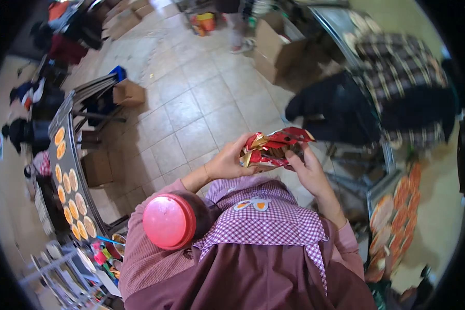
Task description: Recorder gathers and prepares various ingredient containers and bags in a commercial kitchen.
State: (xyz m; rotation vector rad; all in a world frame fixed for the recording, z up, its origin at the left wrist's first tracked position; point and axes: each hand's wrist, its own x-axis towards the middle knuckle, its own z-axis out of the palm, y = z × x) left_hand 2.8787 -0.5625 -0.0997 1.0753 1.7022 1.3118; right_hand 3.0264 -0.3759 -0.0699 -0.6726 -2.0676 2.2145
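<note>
Both my hands hold an opened red and gold foil packet (273, 149) in front of the gingham apron. My left hand (226, 159) grips its left end, thumb at the lower edge. At the other end, my right hand (306, 166) holds it with the thumb at the opening, where something brown shows inside; what exactly it is I cannot tell. A dark jar or bottle with a pink-red lid (168, 221) is at my left upper arm, its body partly hidden.
At left stands a dark table (68, 170) bearing rows of orange-topped flat rounds. More rounds with red topping (403, 209) lie at right. A person in a plaid shirt (403, 66) bends nearby. Cardboard boxes (269, 50) stand on the tiled floor (201, 104). Other people are farther left.
</note>
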